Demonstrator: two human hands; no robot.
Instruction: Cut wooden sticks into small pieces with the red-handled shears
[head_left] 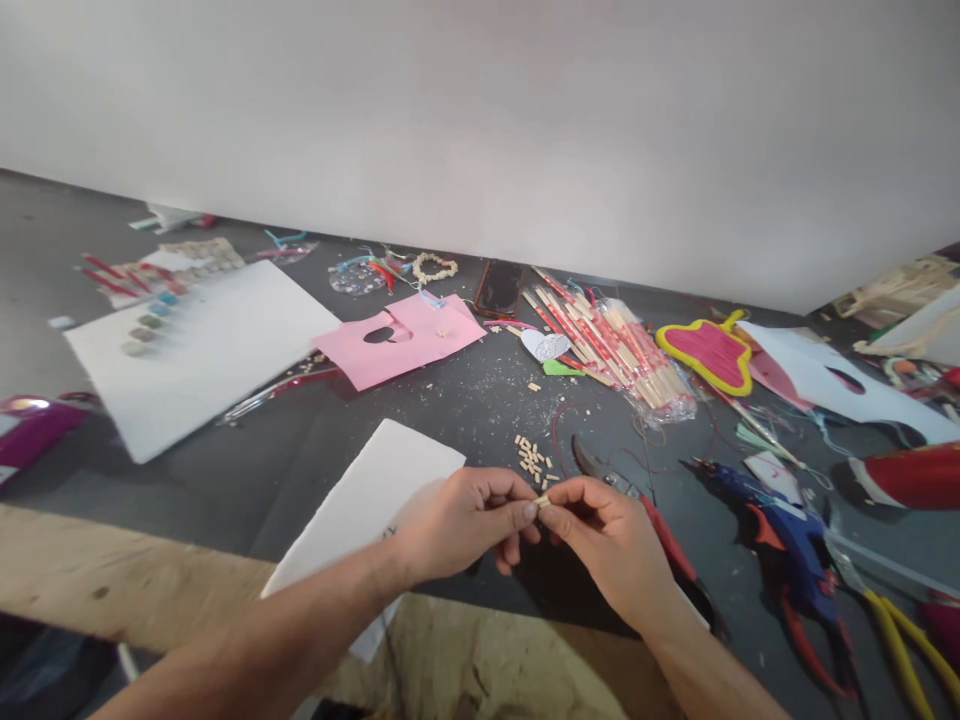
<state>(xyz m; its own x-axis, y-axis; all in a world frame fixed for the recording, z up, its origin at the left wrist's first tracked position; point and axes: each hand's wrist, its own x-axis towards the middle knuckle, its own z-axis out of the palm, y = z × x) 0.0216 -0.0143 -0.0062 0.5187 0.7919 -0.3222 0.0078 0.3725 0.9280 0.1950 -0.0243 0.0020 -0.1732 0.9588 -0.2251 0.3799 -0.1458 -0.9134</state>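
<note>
A short pale piece of wooden stick (544, 501) is pinched between the fingertips of both hands. My left hand (480, 520) closes thumb and finger on its left end, and my right hand (600, 525) on its right end. The fingers cover much of the piece. Just beyond them lies a small pile of similar short pieces (531, 460) on the dark tabletop (450, 410). Pruning shears (667, 535) with red handles lie beside and partly behind my right hand. Under my left forearm is a white sheet (375, 480).
To the right lie a blue glue gun (787, 520), yellow-handled pliers (892, 620) and a red cylinder (911, 475). Further back are bagged chopsticks (615, 350), a phone (499, 288), pink paper (405, 340) and a yellow-edged pink shape (705, 355). A white board (202, 350) lies left.
</note>
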